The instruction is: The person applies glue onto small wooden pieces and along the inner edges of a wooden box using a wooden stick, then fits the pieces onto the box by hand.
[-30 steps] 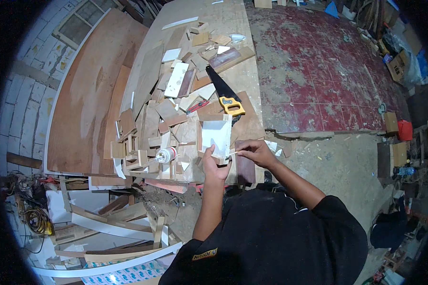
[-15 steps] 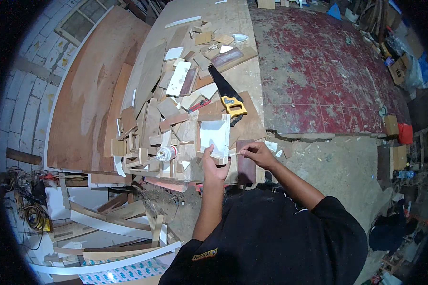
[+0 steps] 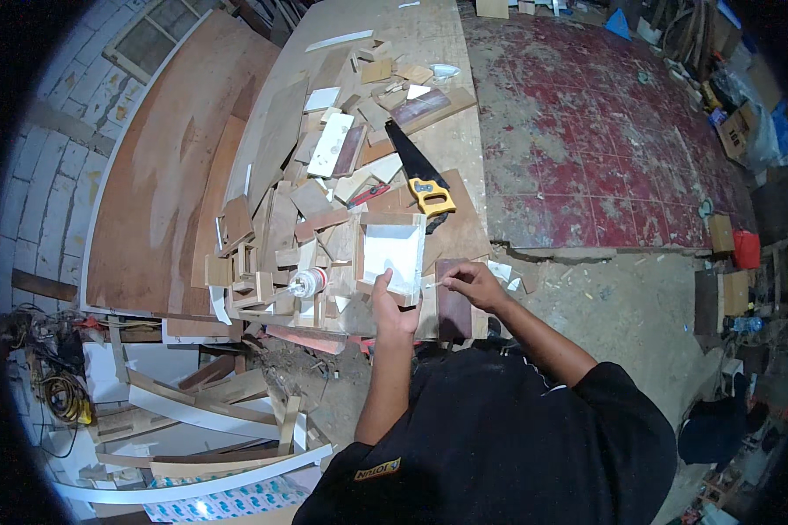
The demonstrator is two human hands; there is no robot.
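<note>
My left hand [image 3: 396, 306] grips the near edge of a small wooden box [image 3: 392, 254], open at the top, with a white inside; the thumb lies over its near wall. To the right of the box, my right hand [image 3: 471, 285] pinches a thin, light-coloured stick [image 3: 432, 284] whose tip points at the box's right side. Whether the tip touches the box I cannot tell. Left of the box lies a white jar [image 3: 307, 282] on its side, or strongly tilted, among wood pieces. Beyond the box rests a handsaw [image 3: 424, 179] with a yellow handle.
Wood offcuts [image 3: 328, 144] are scattered over the plywood worktable [image 3: 350, 17]. A red tool [image 3: 369, 194] lies near the saw. A dark red board [image 3: 453, 302] sits by the near edge. Large plywood sheets [image 3: 166, 175] lean at the left, and long strips [image 3: 210, 411] lie below.
The box has turned slightly and shifted a little to the left in my left hand. My right hand with the stick has hardly moved.
</note>
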